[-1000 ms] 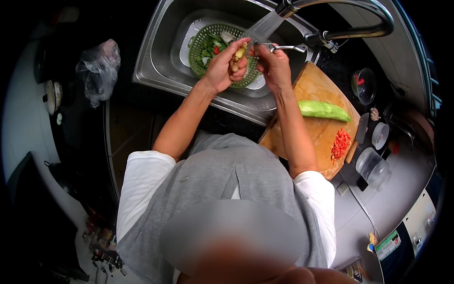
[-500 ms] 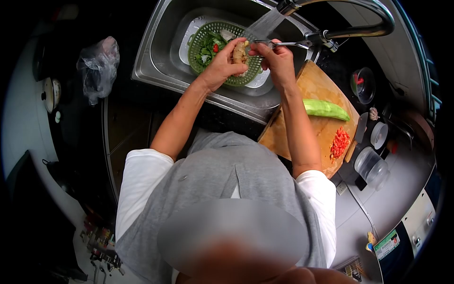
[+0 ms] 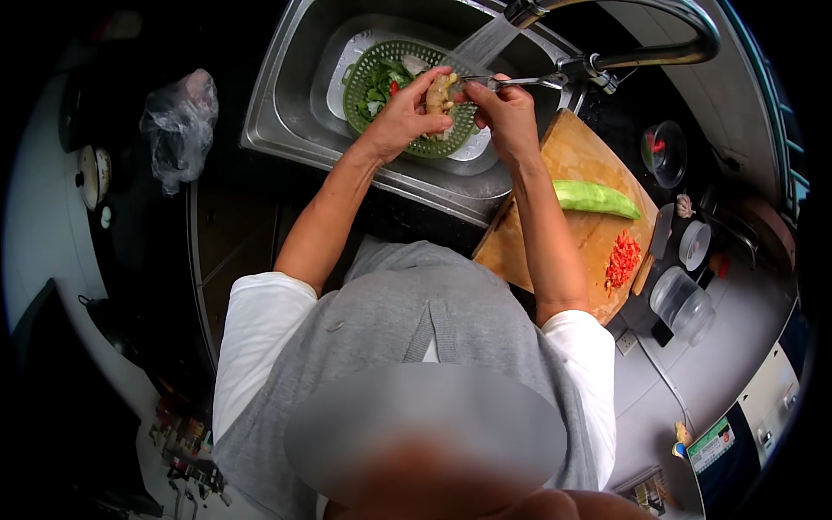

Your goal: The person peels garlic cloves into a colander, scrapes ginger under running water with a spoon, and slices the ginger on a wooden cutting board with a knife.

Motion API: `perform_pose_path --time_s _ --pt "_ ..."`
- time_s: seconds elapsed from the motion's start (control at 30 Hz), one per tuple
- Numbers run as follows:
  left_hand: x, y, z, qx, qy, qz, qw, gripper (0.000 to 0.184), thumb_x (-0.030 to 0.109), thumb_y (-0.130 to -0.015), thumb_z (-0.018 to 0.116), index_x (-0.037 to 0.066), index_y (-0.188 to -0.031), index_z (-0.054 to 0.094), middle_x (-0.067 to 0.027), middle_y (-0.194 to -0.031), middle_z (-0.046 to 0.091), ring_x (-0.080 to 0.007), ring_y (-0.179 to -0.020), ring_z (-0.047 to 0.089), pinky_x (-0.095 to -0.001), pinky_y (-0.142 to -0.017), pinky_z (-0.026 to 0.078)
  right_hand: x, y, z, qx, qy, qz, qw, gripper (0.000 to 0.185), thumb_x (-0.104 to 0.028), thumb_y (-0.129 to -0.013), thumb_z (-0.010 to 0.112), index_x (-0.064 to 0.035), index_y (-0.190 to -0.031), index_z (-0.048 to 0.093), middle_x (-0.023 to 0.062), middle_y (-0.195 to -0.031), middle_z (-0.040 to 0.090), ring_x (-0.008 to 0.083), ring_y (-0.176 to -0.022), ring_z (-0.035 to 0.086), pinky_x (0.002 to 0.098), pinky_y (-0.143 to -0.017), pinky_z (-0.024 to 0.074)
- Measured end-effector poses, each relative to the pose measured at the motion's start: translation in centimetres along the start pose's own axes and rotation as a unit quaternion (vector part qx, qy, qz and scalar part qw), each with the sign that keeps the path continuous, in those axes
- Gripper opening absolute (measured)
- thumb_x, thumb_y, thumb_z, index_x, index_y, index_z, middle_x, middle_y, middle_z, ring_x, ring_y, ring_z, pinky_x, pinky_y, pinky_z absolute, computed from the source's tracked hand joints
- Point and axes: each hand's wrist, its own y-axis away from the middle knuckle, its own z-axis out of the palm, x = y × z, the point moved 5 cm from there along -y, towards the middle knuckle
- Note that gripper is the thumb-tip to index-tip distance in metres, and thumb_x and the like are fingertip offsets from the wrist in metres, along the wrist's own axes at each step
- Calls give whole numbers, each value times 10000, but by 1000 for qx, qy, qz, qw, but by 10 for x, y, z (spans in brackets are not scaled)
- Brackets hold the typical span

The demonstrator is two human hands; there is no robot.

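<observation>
My left hand (image 3: 406, 114) is closed around a knobbly piece of ginger (image 3: 439, 94), partly pale where the skin is off. In my right hand (image 3: 505, 111) is a slim silver utensil (image 3: 542, 81), perhaps a spoon or peeler. Its working end meets the right side of the ginger, and my fingers hide most of it. Both hands are over a green colander (image 3: 360, 74) in the sink, with leafy greens (image 3: 378, 94) and a bit of red chili (image 3: 393, 87) inside. Water (image 3: 485, 43) runs from the faucet (image 3: 598, 63) just beyond my hands.
Right of the steel sink (image 3: 286, 143), a wooden cutting board (image 3: 572, 130) carries a peeled green gourd (image 3: 596, 198), chopped red chili (image 3: 622, 262) and a knife (image 3: 663, 230). A glass bowl (image 3: 666, 156), garlic (image 3: 685, 206) and clear containers (image 3: 680, 303) stand beyond. A plastic bag (image 3: 179, 130) lies left.
The right hand and utensil have shifted slightly along the ginger. The ginger is turned a little and shows more pale flesh. Both hands keep their hold.
</observation>
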Motion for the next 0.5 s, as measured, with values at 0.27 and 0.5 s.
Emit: perform_pose_path --time_s 0.27,0.5 --pt "-7 -4 -13 84 -30 57 994 553 -22 -705 610 62 -1176 335 -56 -980 463 -104 -844 498 -221 -687 451 13 -5 -9 83 -42 -22 995 97 -121 -781 582 -24 -791 575 65 -744 614 99 -662 584 173 -430 359" --pt "-8 -2 -6 97 90 100 986 452 -34 -761 542 69 -1147 331 -110 -1023 490 -141 -900 509 -257 -789 450 25 14 8 96 -185 77 975 156 -174 -808 579 -37 -754 529 47 -697 558 100 -560 506 191 -420 352"
